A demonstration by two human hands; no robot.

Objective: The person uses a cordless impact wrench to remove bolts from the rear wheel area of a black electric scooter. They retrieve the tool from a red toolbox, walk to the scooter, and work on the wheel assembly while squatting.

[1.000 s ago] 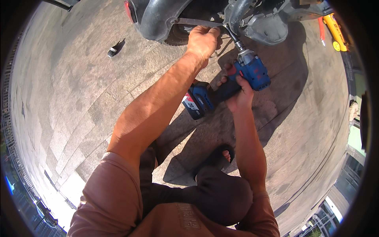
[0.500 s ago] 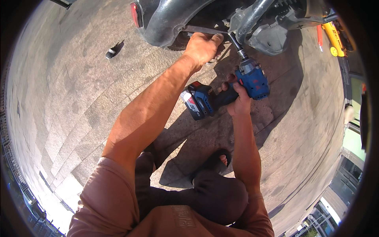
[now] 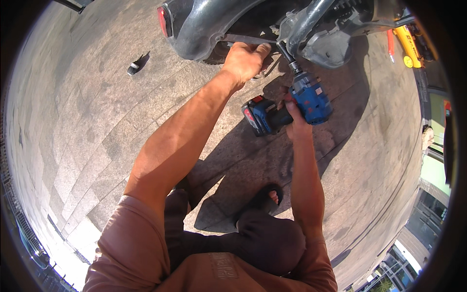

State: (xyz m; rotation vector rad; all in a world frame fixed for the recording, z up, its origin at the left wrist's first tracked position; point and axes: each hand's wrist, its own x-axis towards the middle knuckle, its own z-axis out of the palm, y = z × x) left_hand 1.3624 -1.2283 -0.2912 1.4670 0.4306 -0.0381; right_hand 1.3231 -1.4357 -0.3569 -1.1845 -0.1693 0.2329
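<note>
The underside of a dark scooter [image 3: 194,27], with a red tail light [image 3: 163,22], spans the top of the view. My left hand [image 3: 245,63] is curled closed at a flat bar [image 3: 245,38] beneath it; the fingertips and whatever they hold are hidden. My right hand [image 3: 296,119] grips a blue cordless impact wrench [image 3: 311,102] by the handle, its thumb along the side and its battery [image 3: 258,117] to the left. The wrench's long socket extension [image 3: 291,59] points up into the scooter beside a grey tube, just right of my left hand. Whether it sits on a fastener I cannot tell.
A small dark object [image 3: 133,68] lies on the paved ground [image 3: 97,121] at left. A yellow wheeled tool, probably a floor jack [image 3: 406,44], with a red bar [image 3: 390,48] is at the far upper right. My sandalled foot [image 3: 267,199] and bent legs are below the wrench.
The wrench has turned slightly, its battery now higher and farther right. My left hand sits a little lower and further left in view, still at the bar.
</note>
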